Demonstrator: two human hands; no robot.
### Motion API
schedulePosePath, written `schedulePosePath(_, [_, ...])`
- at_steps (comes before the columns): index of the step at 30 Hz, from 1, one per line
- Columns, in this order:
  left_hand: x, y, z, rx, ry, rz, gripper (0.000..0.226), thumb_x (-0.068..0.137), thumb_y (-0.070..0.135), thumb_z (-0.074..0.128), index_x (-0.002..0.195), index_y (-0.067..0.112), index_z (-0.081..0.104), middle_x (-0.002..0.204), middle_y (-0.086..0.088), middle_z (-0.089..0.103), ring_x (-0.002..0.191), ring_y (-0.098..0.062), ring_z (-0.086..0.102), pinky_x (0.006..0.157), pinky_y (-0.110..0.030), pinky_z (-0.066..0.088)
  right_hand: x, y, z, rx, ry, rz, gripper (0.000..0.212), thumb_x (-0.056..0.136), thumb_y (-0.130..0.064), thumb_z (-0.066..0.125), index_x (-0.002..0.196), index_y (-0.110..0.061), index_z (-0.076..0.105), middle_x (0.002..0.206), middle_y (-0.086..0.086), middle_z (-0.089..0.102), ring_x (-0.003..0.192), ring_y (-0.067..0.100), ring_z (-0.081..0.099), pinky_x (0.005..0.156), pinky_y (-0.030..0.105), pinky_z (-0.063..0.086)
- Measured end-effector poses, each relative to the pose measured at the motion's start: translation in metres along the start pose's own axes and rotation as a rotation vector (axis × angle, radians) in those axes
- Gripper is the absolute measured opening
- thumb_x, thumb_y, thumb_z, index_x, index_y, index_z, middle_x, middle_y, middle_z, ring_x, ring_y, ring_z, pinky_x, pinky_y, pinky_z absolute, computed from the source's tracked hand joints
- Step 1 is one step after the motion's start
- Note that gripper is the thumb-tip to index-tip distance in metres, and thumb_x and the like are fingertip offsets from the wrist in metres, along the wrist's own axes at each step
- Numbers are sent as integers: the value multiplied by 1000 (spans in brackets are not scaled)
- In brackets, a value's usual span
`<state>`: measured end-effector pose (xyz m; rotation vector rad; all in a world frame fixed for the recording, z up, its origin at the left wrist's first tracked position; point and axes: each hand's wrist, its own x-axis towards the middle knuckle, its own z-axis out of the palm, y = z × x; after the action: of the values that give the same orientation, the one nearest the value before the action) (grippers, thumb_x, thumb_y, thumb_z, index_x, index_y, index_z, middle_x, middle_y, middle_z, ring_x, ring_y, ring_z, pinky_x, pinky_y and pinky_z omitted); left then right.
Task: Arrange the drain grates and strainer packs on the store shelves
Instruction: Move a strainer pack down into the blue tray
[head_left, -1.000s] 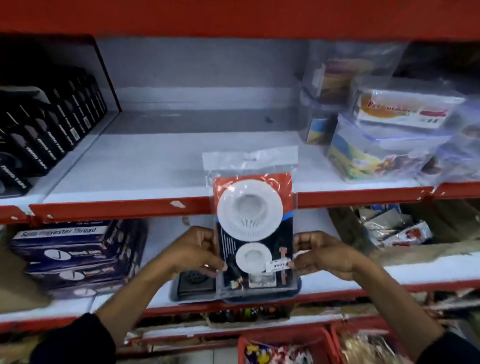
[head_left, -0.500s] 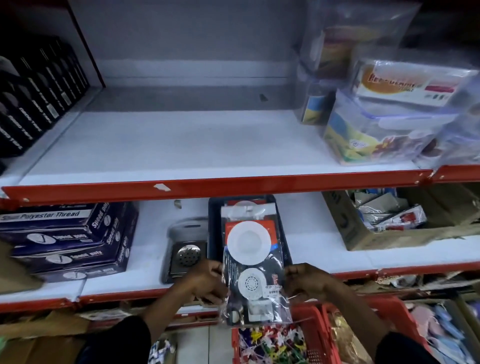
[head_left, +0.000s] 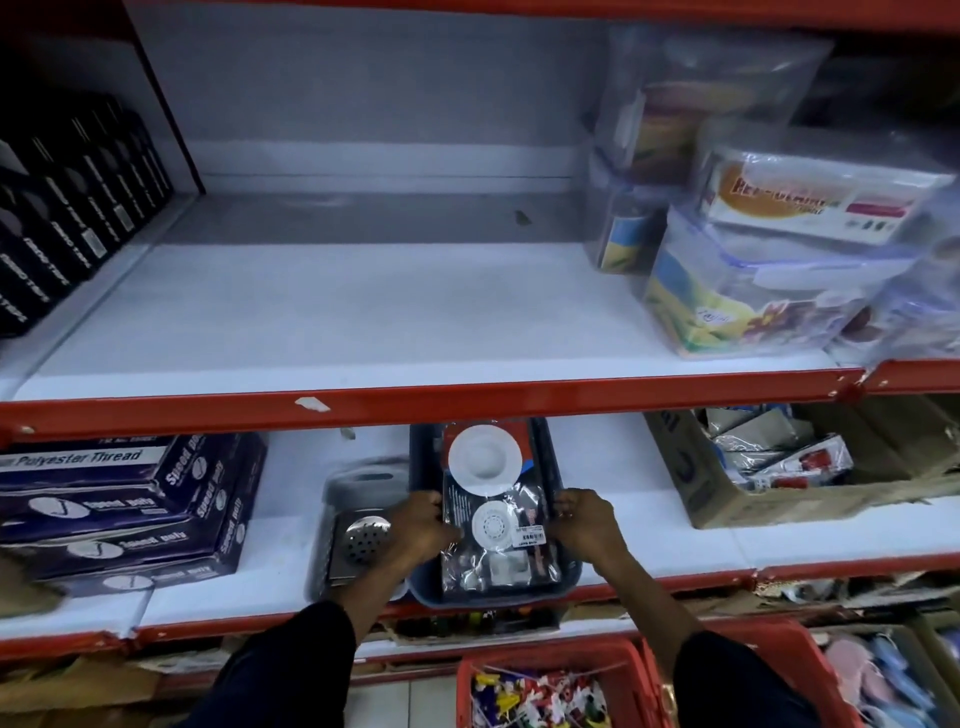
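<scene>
The strainer pack (head_left: 496, 512) lies flat in a dark blue tray (head_left: 569, 571) on the lower shelf (head_left: 675, 545), two white strainers showing through its clear wrap, the big one toward the back, the small one right between the hands. Left hand (head_left: 423, 525) has its fingers (head_left: 441, 506) curled onto the pack's left edge; right hand (head_left: 584, 522) mirrors it, fingers (head_left: 563, 501) bent and pinching the right edge. Both sleeves are dark, forearms reaching in from below. Just left of the left fingers, touching the tray's side, sits a steel drain grate (head_left: 361, 540) in its own clear pack, partly hidden under that wrist. Farther left, well apart, a stack of dark thread boxes (head_left: 124, 512). To the right of the right fingers, a cardboard box (head_left: 727, 499) of small wrapped goods. Above the fingers, the upper shelf (head_left: 363, 322) runs behind its red lip, with black boxes (head_left: 67, 208) at its left end and wrapped plastic containers (head_left: 769, 260) stacked at its right. Below the wrists, a red basket (head_left: 644, 670) holds small coloured bits.
</scene>
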<state>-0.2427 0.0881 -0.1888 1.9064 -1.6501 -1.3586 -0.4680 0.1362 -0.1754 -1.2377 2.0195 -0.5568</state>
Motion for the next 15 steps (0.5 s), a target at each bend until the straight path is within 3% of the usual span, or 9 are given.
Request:
schedulePosePath(3, [5,0,7,36,37,36,28,80,22,79,104,19,65,110,-1,73,88,-16,63,76,-24,49,4,-5,11,-136,19,-50,16,83,-15,68,71,-8,61,75,11,70,75,26,68,51,16,38])
schedulePosePath(8, [13,1,18,23,81,38,54,83,22,75,132,15,55,120,-8,73,104,-26,69,78,-28,52,10,-8,31,-144,11,-29,15,88,-14,64,92,-1,69,100,21,74,96,34,69,72,27,46])
schedulePosePath(11, [14,-5,20,106,123,55,52,84,12,71,133,13,55,110,-9,76,80,-18,68,59,-17,47,14,-6,34,-164,15,-48,18,89,-13,63,101,-1,71,105,19,74,99,34,69,81,31,51])
schedulePosePath(12, [14,-7,20,112,126,59,51,83,10,71,132,13,56,108,-9,77,78,-17,69,59,-15,47,14,-6,34,-165,18,-54,17,89,-11,63,101,-2,71,105,19,75,99,33,69,81,30,51])
schedulePosePath(15, [14,-11,19,82,101,60,45,80,7,74,123,11,63,110,-10,77,97,-24,73,81,-28,56,15,-4,34,-168,21,-72,16,88,-10,63,101,-5,71,105,16,75,98,31,70,77,25,48])
